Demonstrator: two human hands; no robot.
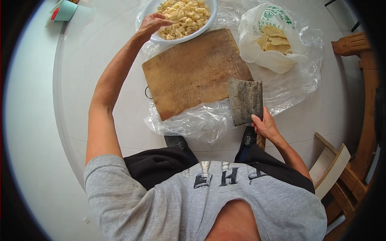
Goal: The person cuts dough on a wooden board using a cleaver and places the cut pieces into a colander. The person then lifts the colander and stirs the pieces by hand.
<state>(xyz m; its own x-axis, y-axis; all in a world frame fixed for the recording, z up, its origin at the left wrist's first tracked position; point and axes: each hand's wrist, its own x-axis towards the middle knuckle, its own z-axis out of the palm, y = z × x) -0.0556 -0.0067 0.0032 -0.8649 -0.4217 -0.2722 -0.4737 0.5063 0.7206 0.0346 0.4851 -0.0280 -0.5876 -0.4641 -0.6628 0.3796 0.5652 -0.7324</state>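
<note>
A pale blue basin [214,13] holds many small yellowish cubed pieces [185,18]. Over its left side is my left hand [155,23], its fingers bent downward close to the cubes; whether anything lies between the fingertips is too small to make out. My right hand [264,124] grips a wide, dark-stained cleaver [246,100], whose blade points forward and overlaps the lower right corner of the wooden cutting board [195,72]. No pieces of food lie on the board. Right of it, a white plastic bag [277,62] stands open with flat yellowish slices [275,40] inside.
Clear plastic sheeting [205,118] lies under the board and bag. My shoes [177,141] are just below it. Wooden furniture [362,116] and a pale board [331,170] stand at the right. A light blue container [65,11] is at the upper left.
</note>
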